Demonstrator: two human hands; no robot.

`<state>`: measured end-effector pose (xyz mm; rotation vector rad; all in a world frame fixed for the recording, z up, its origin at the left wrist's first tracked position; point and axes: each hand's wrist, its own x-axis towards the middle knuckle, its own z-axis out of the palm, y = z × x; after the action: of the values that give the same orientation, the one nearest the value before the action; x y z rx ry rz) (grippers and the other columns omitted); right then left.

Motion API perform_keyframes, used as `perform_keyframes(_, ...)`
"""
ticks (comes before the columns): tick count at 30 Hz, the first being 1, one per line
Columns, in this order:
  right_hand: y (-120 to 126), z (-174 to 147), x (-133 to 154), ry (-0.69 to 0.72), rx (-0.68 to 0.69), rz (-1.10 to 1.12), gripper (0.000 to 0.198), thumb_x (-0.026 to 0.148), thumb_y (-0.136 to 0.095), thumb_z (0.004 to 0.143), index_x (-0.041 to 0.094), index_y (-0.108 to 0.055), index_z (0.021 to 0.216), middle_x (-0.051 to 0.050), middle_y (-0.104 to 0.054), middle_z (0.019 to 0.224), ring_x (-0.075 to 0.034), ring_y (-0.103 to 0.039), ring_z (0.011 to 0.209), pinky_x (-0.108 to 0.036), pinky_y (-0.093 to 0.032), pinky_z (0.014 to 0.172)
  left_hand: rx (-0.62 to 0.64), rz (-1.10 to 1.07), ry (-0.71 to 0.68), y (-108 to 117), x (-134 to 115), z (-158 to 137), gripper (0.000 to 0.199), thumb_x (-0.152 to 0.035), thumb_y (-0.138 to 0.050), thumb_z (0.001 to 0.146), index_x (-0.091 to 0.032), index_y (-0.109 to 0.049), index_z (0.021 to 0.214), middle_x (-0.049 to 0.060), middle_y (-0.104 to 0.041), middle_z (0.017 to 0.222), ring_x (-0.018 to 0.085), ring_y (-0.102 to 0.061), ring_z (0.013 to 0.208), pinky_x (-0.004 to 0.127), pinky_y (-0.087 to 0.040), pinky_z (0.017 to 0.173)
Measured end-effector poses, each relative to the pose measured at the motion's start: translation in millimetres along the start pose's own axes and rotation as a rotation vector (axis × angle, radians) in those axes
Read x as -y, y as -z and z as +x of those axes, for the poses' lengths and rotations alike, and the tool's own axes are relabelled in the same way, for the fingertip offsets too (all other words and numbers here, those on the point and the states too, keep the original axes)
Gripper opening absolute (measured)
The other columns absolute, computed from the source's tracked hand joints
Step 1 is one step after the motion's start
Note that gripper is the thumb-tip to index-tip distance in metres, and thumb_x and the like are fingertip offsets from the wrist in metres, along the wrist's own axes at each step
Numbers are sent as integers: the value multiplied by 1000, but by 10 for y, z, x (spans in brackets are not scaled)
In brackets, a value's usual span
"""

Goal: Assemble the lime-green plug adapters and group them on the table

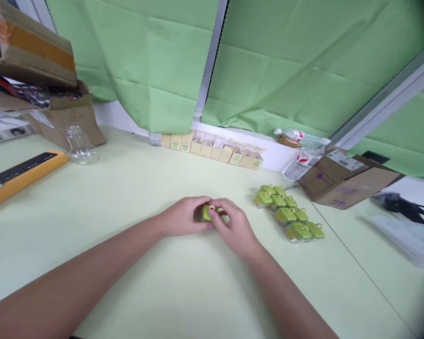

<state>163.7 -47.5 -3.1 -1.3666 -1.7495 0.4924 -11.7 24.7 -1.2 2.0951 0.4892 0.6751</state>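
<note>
Between my two hands, just above or on the table, is a small container with a green lid (pixel 206 214) and a pale yellow ring on top. My left hand (pixel 182 217) is closed around its left side. From the right, my right hand (pixel 233 225) grips it, with the thumb on the lid close to the ring. The container's lower part is hidden by my fingers. To the right, several similar green-lidded clear containers (pixel 286 215) with yellow rings stand together in short rows.
A row of small beige cartons (pixel 212 148), some with raised flaps, lines the table's back. Plastic bottles (pixel 300 162) lean by a cardboard box (pixel 342 181) at right. At left are a clear jar (pixel 80 148), an orange-edged device (pixel 28 176) and an open carton (pixel 67 120).
</note>
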Motion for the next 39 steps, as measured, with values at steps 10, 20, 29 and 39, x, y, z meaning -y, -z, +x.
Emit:
perform_keyframes(10,692,-38,-27,-352,-27,-818,19,32,-50,90,21,-61,79,-7,-65,81,-20,-58,73,-31,-37,63,-61,-148,149,83,289,4,49,-36,-68,81,-25,-59,127,10,-61,127,20,-62,108,38,-53,91)
perform_keyframes(20,1068,-74,-328,-697,-226,-1047,28,43,-52,86,22,-70,80,-11,-67,79,-25,-60,73,-31,-34,56,-68,-58,106,48,348,-4,43,-40,-68,79,-23,-64,118,9,-65,121,23,-63,106,37,-54,88)
perform_keyframes(29,1058,-66,-276,-818,-273,-1065,33,47,-50,83,23,-73,84,-14,-70,87,-28,-62,78,-33,-38,58,-53,10,92,46,358,9,38,-38,-66,79,-22,-66,114,8,-66,118,23,-64,105,36,-53,89)
perform_keyframes(39,1097,-92,-285,-779,-289,-1033,31,48,-55,84,26,-73,95,-12,-70,89,-27,-61,81,-31,-34,57,-35,17,111,57,353,12,38,-38,-66,79,-23,-66,114,6,-66,118,23,-63,107,35,-52,90)
